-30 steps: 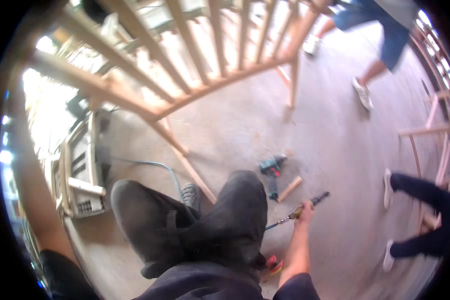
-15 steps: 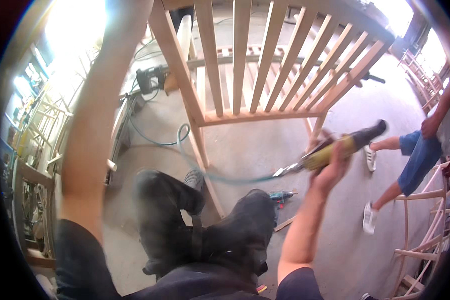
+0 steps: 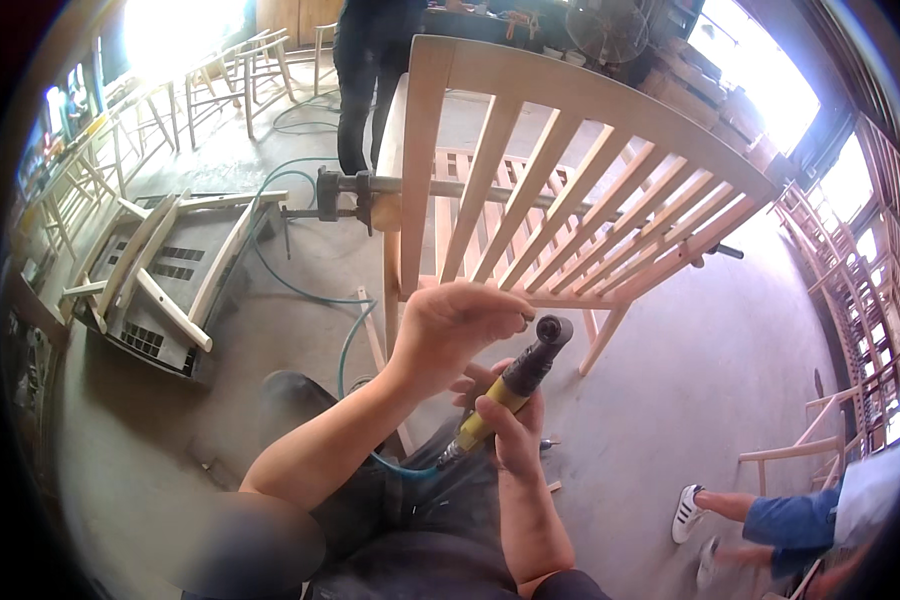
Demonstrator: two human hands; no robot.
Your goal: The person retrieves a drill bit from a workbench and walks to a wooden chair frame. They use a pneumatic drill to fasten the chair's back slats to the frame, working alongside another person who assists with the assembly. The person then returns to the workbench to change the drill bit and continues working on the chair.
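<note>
My right hand (image 3: 515,430) is wrapped round a yellow and black angled air tool (image 3: 505,398), its round head up and a teal hose (image 3: 370,455) running from its lower end. Close by that head, my left hand (image 3: 458,325) is pinched, with a tiny dark piece at its fingertips that I cannot make out. Just beyond both hands stands a pale slatted wooden bench (image 3: 590,125), partly hidden by my left hand. A bar clamp (image 3: 348,195) lies across it, its black end at the bench's left side.
On the left, curved wooden parts (image 3: 155,250) lie on a low dark stand (image 3: 135,340). Chair frames (image 3: 240,80) stand at the back left and more wooden frames (image 3: 820,440) at the right. One person (image 3: 360,80) stands behind the bench; another person (image 3: 800,515) is at the lower right.
The air tool has come inward and its head now points up. My left hand has dropped from the upper left to beside that head. The bench sits lower in view.
</note>
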